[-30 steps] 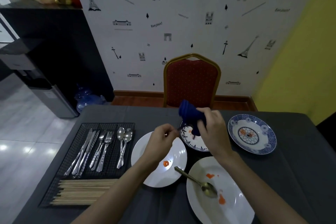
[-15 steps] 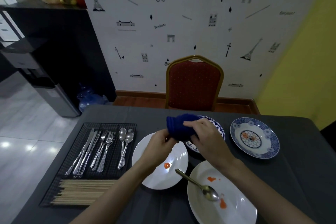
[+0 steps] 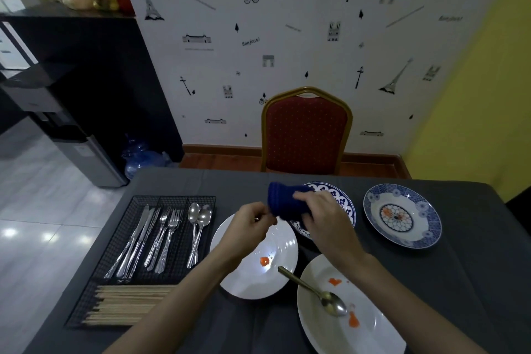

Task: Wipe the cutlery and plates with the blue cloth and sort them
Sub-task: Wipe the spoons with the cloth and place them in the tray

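Right hand [image 3: 321, 218] grips blue cloth [image 3: 284, 200] lying crosswise; left hand [image 3: 250, 227] pinches cutlery's hidden end

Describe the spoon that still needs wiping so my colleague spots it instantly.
Start at the white plate nearest the camera, bottom right of the grey table. The dirty spoon lies across its left rim, bowl on the plate beside orange smears. Unlike the two spoons in the black wire tray, its handle looks brassy.

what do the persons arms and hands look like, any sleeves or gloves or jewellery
Both forearms are bare as far as the picture shows, with no sleeve in view. The left hand and right hand wear no gloves. No watch, bracelet or ring can be seen, though the dim light hides fine detail.
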`<act>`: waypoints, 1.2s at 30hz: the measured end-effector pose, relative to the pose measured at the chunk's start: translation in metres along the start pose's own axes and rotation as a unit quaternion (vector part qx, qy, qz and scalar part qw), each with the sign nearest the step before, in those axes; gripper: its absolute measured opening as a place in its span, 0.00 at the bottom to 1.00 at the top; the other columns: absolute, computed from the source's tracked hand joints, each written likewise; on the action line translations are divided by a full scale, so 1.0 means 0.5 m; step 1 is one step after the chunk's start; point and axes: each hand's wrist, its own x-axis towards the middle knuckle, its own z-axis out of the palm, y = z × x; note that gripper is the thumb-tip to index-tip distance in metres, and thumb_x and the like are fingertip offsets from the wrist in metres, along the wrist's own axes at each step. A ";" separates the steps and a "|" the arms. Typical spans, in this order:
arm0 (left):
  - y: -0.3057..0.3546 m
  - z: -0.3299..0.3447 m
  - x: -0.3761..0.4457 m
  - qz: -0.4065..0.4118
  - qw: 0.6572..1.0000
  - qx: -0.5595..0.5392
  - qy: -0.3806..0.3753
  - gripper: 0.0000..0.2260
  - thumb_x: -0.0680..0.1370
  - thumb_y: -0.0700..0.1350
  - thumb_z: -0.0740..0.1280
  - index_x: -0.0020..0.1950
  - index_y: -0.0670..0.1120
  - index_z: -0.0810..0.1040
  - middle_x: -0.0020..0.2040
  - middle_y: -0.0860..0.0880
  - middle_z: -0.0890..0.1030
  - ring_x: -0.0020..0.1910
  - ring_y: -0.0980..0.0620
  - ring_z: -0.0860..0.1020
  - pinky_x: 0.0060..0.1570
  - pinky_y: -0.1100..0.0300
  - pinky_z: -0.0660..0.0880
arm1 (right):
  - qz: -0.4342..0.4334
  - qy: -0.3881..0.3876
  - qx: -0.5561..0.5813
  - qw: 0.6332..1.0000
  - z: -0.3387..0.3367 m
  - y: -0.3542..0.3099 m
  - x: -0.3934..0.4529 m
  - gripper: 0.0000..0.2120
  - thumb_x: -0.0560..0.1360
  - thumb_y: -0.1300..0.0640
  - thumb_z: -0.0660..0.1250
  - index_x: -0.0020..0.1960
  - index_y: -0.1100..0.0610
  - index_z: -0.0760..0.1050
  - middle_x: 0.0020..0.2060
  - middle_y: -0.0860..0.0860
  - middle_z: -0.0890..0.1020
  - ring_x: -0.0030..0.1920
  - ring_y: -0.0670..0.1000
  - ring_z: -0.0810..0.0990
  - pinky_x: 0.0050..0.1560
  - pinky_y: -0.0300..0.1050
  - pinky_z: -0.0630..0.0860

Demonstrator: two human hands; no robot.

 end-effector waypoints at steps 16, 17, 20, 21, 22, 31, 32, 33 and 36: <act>-0.008 -0.026 -0.024 -0.002 0.998 -0.057 0.012 0.07 0.81 0.40 0.62 0.47 0.36 0.74 0.29 0.47 0.68 0.24 0.53 0.65 0.24 0.62 0.62 | 0.064 -0.003 -0.060 0.996 -0.014 0.076 0.040 0.07 0.74 0.65 0.65 0.52 0.59 0.73 0.39 0.56 0.76 0.40 0.55 0.75 0.37 0.45 0.68; -0.010 -0.028 -0.021 0.006 0.998 -0.064 0.019 0.07 0.81 0.41 0.61 0.47 0.38 0.73 0.30 0.47 0.69 0.24 0.52 0.65 0.24 0.61 0.61 | 0.089 -0.001 -0.050 0.995 -0.020 0.088 0.040 0.07 0.75 0.64 0.63 0.53 0.58 0.72 0.40 0.55 0.76 0.40 0.53 0.73 0.38 0.45 0.66; -0.025 -0.024 -0.010 -0.003 0.998 -0.036 0.052 0.06 0.82 0.46 0.60 0.48 0.47 0.72 0.32 0.48 0.70 0.26 0.52 0.65 0.25 0.60 0.62 | 0.133 0.019 -0.027 0.991 -0.025 0.101 0.034 0.08 0.76 0.63 0.62 0.55 0.57 0.71 0.42 0.55 0.76 0.41 0.52 0.72 0.38 0.46 0.65; -0.033 -0.020 -0.006 -0.010 0.998 -0.005 0.067 0.06 0.82 0.48 0.59 0.47 0.49 0.73 0.33 0.48 0.71 0.28 0.52 0.66 0.28 0.59 0.64 | 0.139 0.027 -0.026 0.990 -0.024 0.097 0.031 0.09 0.76 0.63 0.62 0.55 0.57 0.71 0.42 0.55 0.76 0.41 0.52 0.72 0.38 0.45 0.66; -0.040 -0.016 -0.003 -0.020 0.996 0.029 0.078 0.08 0.82 0.50 0.59 0.46 0.51 0.75 0.34 0.48 0.73 0.30 0.52 0.67 0.31 0.58 0.65 | 0.141 0.036 -0.029 0.989 -0.022 0.090 0.027 0.09 0.76 0.63 0.62 0.55 0.57 0.71 0.42 0.55 0.76 0.42 0.52 0.73 0.38 0.45 0.66; -0.019 0.038 0.025 -0.001 0.994 0.112 0.006 0.06 0.79 0.43 0.63 0.48 0.45 0.79 0.40 0.46 0.81 0.35 0.54 0.75 0.37 0.60 0.71 | 0.024 0.039 -0.059 0.997 0.026 0.003 -0.027 0.20 0.66 0.69 0.73 0.56 0.61 0.76 0.43 0.55 0.80 0.44 0.53 0.78 0.45 0.44 0.76; -0.013 0.036 0.026 0.009 0.996 0.094 0.000 0.06 0.79 0.42 0.63 0.48 0.45 0.79 0.39 0.47 0.80 0.33 0.56 0.74 0.36 0.61 0.71 | 0.026 0.043 -0.049 0.998 0.029 0.004 -0.028 0.20 0.66 0.69 0.73 0.56 0.61 0.76 0.43 0.56 0.80 0.44 0.54 0.78 0.45 0.45 0.77; -0.009 0.032 0.026 0.017 0.996 0.085 -0.004 0.06 0.79 0.42 0.62 0.47 0.45 0.79 0.38 0.49 0.79 0.33 0.57 0.73 0.36 0.62 0.70 | 0.031 0.049 -0.036 0.998 0.028 0.006 -0.026 0.19 0.66 0.69 0.72 0.57 0.61 0.75 0.44 0.56 0.79 0.45 0.54 0.78 0.45 0.46 0.77; -0.020 0.006 0.029 0.023 0.997 0.078 -0.002 0.07 0.79 0.42 0.62 0.43 0.48 0.77 0.37 0.52 0.77 0.32 0.57 0.71 0.35 0.60 0.69 | 0.022 0.049 -0.040 0.998 0.025 0.009 -0.003 0.18 0.67 0.69 0.71 0.57 0.61 0.75 0.43 0.56 0.79 0.44 0.55 0.77 0.44 0.48 0.77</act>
